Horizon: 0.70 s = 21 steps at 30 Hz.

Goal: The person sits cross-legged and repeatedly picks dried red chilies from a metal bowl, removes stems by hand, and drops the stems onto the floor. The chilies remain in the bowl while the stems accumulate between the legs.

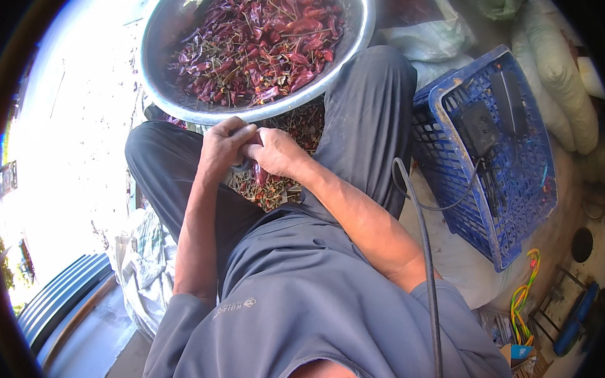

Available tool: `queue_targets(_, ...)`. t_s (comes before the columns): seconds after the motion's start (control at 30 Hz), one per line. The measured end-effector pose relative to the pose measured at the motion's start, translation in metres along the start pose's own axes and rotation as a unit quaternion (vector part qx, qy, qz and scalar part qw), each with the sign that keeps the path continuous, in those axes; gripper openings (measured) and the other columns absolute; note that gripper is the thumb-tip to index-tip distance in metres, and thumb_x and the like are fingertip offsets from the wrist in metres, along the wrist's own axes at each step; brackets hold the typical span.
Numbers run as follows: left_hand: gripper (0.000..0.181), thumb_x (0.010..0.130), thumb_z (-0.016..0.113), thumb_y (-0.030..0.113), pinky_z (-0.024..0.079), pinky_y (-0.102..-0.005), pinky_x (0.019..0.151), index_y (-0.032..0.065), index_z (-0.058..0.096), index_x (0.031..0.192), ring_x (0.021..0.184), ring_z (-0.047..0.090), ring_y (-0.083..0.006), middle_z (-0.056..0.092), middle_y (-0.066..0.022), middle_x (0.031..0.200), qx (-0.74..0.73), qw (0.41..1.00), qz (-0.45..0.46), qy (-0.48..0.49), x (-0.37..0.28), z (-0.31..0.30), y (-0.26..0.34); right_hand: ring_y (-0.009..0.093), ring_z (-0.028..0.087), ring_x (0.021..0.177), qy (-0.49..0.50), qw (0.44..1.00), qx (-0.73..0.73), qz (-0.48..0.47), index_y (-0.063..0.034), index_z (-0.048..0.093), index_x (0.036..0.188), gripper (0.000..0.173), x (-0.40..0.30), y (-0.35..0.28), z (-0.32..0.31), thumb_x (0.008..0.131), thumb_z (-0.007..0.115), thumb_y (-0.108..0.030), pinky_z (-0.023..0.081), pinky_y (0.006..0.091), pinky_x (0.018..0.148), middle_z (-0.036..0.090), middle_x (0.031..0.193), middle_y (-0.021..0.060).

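Observation:
My left hand [223, 144] and my right hand [279, 152] meet between my knees, just below the near rim of a wide metal basin [218, 114]. Their fingertips are pinched together, and the fingers hide most of what lies between them. A dried red chili pepper [260, 174] hangs down from under my right hand, which looks closed on it. What the left fingers pinch is hidden. A dark rounded thing [241, 166] shows partly beneath the hands. Inside the basin lie many dried red chili peppers [260, 44] with stems.
Loose stems and chili bits [272, 193] cover the ground between my legs. On the right a blue plastic crate [434, 183] holds black devices, and a black cable [426, 244] crosses my shirt. White woven sacks [555, 71] stand behind it. Another white sack [144, 267] lies at left.

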<state>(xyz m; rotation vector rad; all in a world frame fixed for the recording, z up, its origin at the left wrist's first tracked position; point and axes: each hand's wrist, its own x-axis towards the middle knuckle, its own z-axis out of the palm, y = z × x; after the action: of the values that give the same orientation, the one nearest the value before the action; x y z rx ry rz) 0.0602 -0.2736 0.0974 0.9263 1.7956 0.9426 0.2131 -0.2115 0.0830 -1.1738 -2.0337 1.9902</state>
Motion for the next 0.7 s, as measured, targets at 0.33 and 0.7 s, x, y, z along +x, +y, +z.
queue_targets(0.33,0.023,0.093,0.072,0.021,0.049,-0.0298,0.059,-0.0006,0.067,0.084,0.062,0.056,-0.0088,0.066,-0.0055,0.068,0.026,0.989,0.014,0.147,-0.015,0.019,-0.005,0.049,0.064,0.096,0.041,0.977,-0.159,-0.136,0.0057,0.06,0.098,0.031,0.009,0.021,0.011,0.095,0.058,-0.025,0.051,0.0533,0.08,0.066,0.095,0.0321)
queue_targets(0.7,0.024,0.098,0.067,0.02,0.04,-0.0243,0.052,0.0028,0.065,0.081,0.057,0.049,-0.0059,0.06,0.0007,0.07,-0.159,0.964,-0.052,0.205,-0.025,0.032,-0.003,0.04,0.073,0.078,0.117,0.936,-0.283,-0.173,-0.0016,0.06,0.1,0.016,-0.013,0.006,0.015,0.093,0.058,-0.015,0.059,0.0484,0.069,0.071,0.078,0.0227)
